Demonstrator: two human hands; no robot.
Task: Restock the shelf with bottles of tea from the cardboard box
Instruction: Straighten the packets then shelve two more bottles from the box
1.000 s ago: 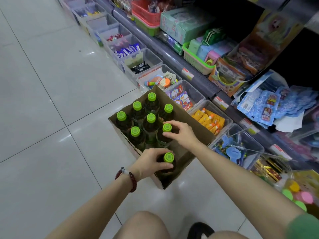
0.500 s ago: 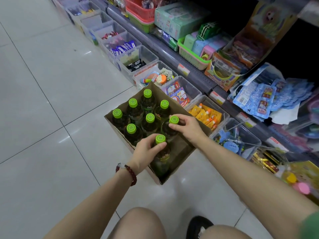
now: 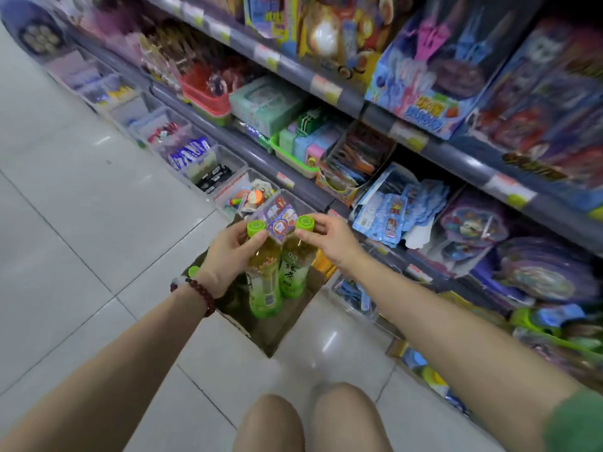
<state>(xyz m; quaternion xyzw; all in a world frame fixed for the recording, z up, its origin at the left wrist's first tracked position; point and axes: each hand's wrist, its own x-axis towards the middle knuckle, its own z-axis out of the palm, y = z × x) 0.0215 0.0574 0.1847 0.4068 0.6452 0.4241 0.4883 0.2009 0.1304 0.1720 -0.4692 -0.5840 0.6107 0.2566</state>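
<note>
Knees: two bare knees are at the bottom edge, so the person seems to squat or bend over the floor.
Left hand: the left hand is closed around the neck of one tea bottle, just under its green cap; a bead bracelet is on the wrist.
Right hand: the right hand pinches the second bottle at its green cap with the fingertips only.
Bottles: both are lifted, upright, side by side and almost touching, above the cardboard box.
Box: it stands open on the floor, directly under the hands; one more green cap shows behind the left wrist, the rest is hidden.
Risk: I think the right bottle is the weak point, because a full bottle held only by the cap can slip or swing. It can fall on the tiles or knock the clear bins just beside the box.
Risk two: the shelves in view are full of toys and packets, and no free place for tea is seen here, so the bottles may need carrying elsewhere.
Floor: light glossy tiles with reflections, hard and perhaps slippery.
Room: a shop aisle; the far part is blurred.
</note>
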